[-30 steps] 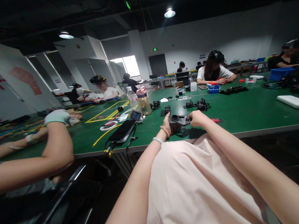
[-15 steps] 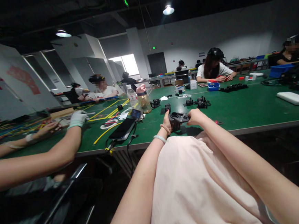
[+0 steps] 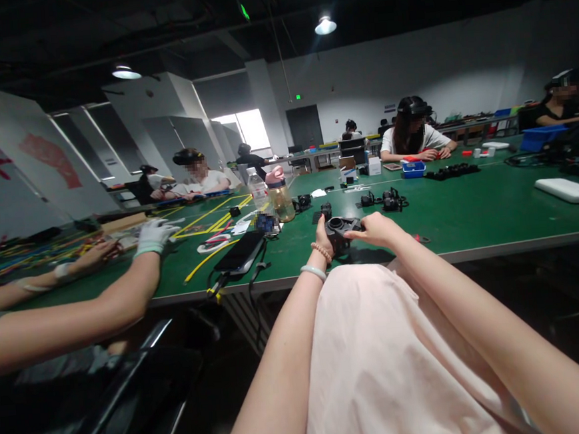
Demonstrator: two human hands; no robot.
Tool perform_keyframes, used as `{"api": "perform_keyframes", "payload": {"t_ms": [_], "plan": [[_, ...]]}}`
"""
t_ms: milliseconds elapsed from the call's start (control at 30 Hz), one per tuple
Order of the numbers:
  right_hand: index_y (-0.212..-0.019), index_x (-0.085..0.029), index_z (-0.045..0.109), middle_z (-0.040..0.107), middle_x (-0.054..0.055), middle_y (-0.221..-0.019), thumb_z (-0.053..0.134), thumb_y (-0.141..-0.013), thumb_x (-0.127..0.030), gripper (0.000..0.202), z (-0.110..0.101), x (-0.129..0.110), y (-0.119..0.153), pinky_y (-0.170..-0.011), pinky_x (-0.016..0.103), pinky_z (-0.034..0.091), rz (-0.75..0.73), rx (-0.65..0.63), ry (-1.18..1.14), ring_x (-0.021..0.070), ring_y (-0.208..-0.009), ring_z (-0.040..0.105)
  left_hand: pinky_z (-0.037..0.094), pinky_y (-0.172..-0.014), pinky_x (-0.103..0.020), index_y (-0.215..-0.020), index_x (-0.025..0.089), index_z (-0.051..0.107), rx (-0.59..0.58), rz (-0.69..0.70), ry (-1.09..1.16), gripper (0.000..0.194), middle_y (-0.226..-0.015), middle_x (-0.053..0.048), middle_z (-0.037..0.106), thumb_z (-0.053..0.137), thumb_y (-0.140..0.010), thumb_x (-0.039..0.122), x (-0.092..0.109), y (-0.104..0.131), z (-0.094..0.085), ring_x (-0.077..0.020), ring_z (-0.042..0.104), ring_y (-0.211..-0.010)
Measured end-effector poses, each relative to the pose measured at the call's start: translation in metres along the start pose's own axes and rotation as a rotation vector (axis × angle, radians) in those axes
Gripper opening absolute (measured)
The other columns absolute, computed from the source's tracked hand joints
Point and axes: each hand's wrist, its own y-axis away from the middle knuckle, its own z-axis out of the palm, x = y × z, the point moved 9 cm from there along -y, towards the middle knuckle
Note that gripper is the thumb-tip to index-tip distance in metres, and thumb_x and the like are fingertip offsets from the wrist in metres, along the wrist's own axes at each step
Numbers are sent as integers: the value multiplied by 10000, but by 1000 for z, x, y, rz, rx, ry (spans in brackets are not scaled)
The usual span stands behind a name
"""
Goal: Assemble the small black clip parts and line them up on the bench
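Just above the front edge of the green table (image 3: 470,223), a black device (image 3: 339,232) with a round, ring-shaped opening on top is held between my two hands. My left hand (image 3: 323,236), with a beaded bracelet and a pale bangle at the wrist, is closed around its left side. Fingers of my right hand (image 3: 379,229) pinch the right side, with the thumb lying over the top. The device's underside and most of my left fingers are hidden. Beyond it, small black assemblies (image 3: 391,199) with straps or cables lie on the tabletop.
To the left are a phone (image 3: 239,253) with a cable, a yellow tube (image 3: 207,258), a tinted bottle (image 3: 281,201) and a clear bottle (image 3: 257,189). A co-worker's gloved hand (image 3: 151,236) works at far left. A white case (image 3: 571,189) lies right; a blue bin (image 3: 413,168) stands farther back.
My right hand has shifted slightly left, farther onto the device, and its thumb now lies over the top. My left hand keeps its hold. The co-worker's gloved fingers have spread.
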Motion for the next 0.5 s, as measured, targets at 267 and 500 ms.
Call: {"api": "perform_keyframes", "payload": {"t_ms": [267,500], "plan": [[-780,-104,624,617,157,-780,287,-593,-752,754,6,8,0,-555,219,376,47,13,-20,198,-701,578,461,-559,-294,-959,110,567,-128,31,139,642,-728,-81,636,226,-734,606,3,2,14,-182,588,-628],[-810,-99,621,614,163,-793,274,-577,-767,788,6,6,4,-576,235,379,50,38,-31,213,-722,576,453,-587,-275,-897,95,593,-133,60,230,601,-694,-76,638,266,-739,573,2,-4,13,-175,588,-637]]}}
